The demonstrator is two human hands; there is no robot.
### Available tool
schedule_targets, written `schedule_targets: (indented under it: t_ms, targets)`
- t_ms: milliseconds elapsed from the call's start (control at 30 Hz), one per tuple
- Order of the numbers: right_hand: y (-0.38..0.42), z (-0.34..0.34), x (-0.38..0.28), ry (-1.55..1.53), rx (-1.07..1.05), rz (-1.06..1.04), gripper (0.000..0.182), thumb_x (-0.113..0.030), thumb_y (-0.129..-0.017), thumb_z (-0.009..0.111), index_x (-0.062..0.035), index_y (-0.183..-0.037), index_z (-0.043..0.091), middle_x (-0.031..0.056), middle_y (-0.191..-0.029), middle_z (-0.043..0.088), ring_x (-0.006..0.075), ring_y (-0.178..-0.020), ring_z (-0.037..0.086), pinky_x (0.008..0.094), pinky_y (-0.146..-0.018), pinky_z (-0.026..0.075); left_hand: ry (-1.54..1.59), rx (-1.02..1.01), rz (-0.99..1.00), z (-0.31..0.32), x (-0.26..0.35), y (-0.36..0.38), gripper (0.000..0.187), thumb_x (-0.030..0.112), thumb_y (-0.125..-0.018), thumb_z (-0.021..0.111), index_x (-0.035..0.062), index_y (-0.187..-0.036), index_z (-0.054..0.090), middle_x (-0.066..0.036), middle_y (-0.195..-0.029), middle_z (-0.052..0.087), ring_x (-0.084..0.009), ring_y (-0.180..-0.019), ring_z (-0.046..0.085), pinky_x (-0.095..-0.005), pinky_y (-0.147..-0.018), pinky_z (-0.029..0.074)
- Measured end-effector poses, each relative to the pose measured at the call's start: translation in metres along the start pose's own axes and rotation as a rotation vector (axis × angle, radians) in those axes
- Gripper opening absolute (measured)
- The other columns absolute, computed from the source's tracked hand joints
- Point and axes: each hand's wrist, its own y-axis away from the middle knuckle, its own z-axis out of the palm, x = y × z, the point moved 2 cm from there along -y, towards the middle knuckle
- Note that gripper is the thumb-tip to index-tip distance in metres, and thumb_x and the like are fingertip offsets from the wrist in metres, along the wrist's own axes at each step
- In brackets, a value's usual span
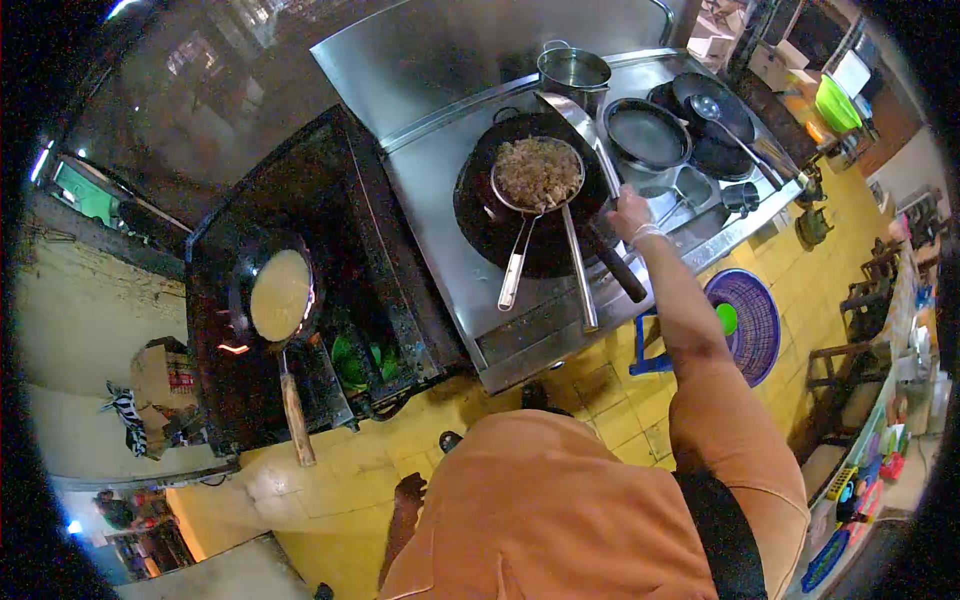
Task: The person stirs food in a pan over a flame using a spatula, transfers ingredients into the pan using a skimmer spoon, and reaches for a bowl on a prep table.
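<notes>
My right hand [630, 213] is closed round the handle of a long metal spatula [580, 122], whose wide blade points to the back left beside the steel pot. Left of that hand, a strainer of browned, crumbly food [538, 172] rests over a dark wok [478, 205], with a long metal handle [580, 270] sticking out toward the front. My left hand [411, 489] hangs low beside my body, touching no utensil that I can make out; its fingers are small and dark. A pan of pale liquid [280, 295] sits over flames on the left stove.
A steel pot [574, 70], a round black pan [647, 134] and a ladle [727, 124] stand on the steel counter [430, 215]. A purple basket [752, 340] and a blue stool [648, 348] are on the yellow floor. A wooden pan handle [297, 420] juts out from the stove.
</notes>
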Motion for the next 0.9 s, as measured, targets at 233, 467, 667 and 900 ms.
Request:
schedule_targets:
  t_ms: [233, 467, 667, 900]
  targets:
    - [0.006, 0.057, 0.021, -0.191, -0.100, 0.107, 0.049, -0.028, -0.073, 0.073, 0.0000, -0.104, 0.047, 0.0255, -0.098, 0.061, 0.0426, -0.094, 0.060, 0.0488, -0.079, 0.050, -0.208, -0.102, 0.215, -0.023, -0.008, -0.022, 0.035, 0.024, -0.088, 0.057, 0.0096, -0.120, 0.059, -0.010, -0.090, 0.067, -0.0232, -0.074, 0.062, -0.0326, -0.058, 0.048]
    - [0.015, 0.052, 0.026, -0.159, -0.105, 0.093, 0.041, -0.024, -0.077, 0.063, 0.0033, -0.104, 0.048, 0.0288, -0.098, 0.061, 0.0455, -0.096, 0.058, 0.0481, -0.085, 0.048, -0.709, 0.010, 0.188, -0.030, -0.018, 0.018, 0.034, 0.024, -0.088, 0.058, 0.0092, -0.118, 0.059, -0.010, -0.089, 0.066, -0.0227, -0.074, 0.062, -0.0326, -0.058, 0.048]
    - [0.026, 0.048, 0.041, -0.220, -0.152, 0.212, 0.045, -0.030, -0.080, 0.061, 0.0036, -0.107, 0.049, 0.0292, -0.105, 0.059, 0.0440, -0.101, 0.057, 0.0469, -0.088, 0.046, -0.749, 0.003, 0.156, -0.026, -0.012, 0.020, 0.033, 0.025, -0.088, 0.058, 0.0089, -0.117, 0.059, -0.010, -0.089, 0.066, -0.0223, -0.073, 0.061, -0.0326, -0.059, 0.048]
    - [0.038, 0.027, 0.033, -0.186, -0.209, 0.158, 0.055, -0.042, -0.082, 0.059, 0.0045, -0.111, 0.052, 0.0280, -0.108, 0.059, 0.0419, -0.106, 0.056, 0.0443, -0.090, 0.045, -0.769, -0.031, 0.146, -0.021, 0.010, 0.016, 0.033, 0.025, -0.088, 0.059, 0.0085, -0.116, 0.060, -0.009, -0.089, 0.066, -0.0219, -0.073, 0.061, -0.0325, -0.059, 0.048]
